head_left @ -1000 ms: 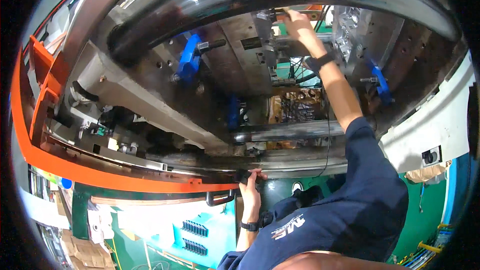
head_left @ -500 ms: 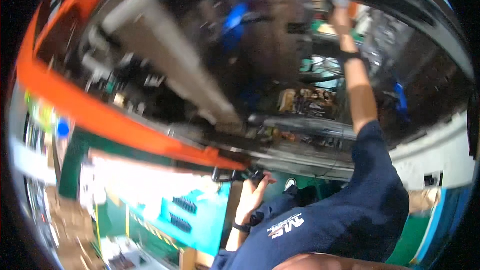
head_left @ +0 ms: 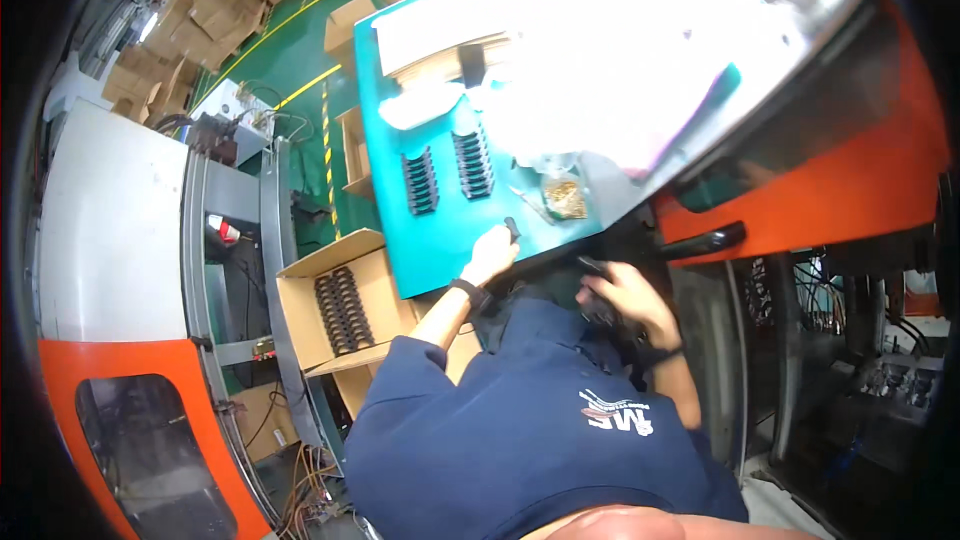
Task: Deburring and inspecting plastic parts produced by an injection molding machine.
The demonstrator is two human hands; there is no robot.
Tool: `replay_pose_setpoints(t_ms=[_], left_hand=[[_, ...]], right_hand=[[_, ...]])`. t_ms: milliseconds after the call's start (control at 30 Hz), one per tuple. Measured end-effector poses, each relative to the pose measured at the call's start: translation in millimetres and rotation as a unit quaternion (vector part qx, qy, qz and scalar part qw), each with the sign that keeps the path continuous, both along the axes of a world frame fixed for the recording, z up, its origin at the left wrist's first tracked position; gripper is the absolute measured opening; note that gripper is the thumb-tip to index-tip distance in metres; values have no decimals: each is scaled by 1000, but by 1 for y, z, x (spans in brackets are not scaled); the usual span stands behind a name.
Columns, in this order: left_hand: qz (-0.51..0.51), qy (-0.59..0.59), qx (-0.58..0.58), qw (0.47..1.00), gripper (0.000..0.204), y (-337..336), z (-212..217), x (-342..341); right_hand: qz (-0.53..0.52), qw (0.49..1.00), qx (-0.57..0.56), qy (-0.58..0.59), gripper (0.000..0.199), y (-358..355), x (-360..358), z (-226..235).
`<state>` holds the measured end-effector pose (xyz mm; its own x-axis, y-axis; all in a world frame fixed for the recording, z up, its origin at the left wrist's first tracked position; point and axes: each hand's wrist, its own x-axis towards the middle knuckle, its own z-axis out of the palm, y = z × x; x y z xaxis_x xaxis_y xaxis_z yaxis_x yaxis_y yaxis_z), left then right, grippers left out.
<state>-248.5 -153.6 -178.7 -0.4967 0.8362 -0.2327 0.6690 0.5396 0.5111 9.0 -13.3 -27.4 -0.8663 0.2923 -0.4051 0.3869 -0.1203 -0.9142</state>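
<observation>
My left hand (head_left: 490, 255) is at the near edge of the teal table (head_left: 445, 250), its fingers closed on a small dark piece (head_left: 512, 229) whose kind I cannot make out. To its right, my right hand (head_left: 632, 297) is in front of the table's edge, fingers bent round black moulded parts (head_left: 597, 312); a dark end sticks out above the fingers. Two rows of black ribbed parts, a left row (head_left: 420, 182) and a right row (head_left: 473, 162), lie on the table. A clear bag of small brass-coloured pieces (head_left: 564, 199) lies beyond my hands.
An open cardboard box (head_left: 300, 290) holding black parts (head_left: 343, 310) stands left of the table. An orange machine door (head_left: 830, 175) with a black handle (head_left: 705, 242) is at the right. Another orange and white machine (head_left: 115, 230) stands at the left. Glare washes out the table's far part.
The view has turned from the machine's inside to the table. My right arm has come out of the machine and now holds black parts; my left hand has left the orange door's handle.
</observation>
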Motion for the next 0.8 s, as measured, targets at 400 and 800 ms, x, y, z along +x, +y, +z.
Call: replay_pose_setpoints(t_ms=[400, 800], left_hand=[[50, 196, -115, 973, 31, -100, -84, -143], [-149, -28, 212, 965, 19, 87, -22, -54]], right_hand=[[-120, 949, 95, -277, 33, -35, -238, -256], [-88, 931, 245, -257, 37, -23, -179, -214]])
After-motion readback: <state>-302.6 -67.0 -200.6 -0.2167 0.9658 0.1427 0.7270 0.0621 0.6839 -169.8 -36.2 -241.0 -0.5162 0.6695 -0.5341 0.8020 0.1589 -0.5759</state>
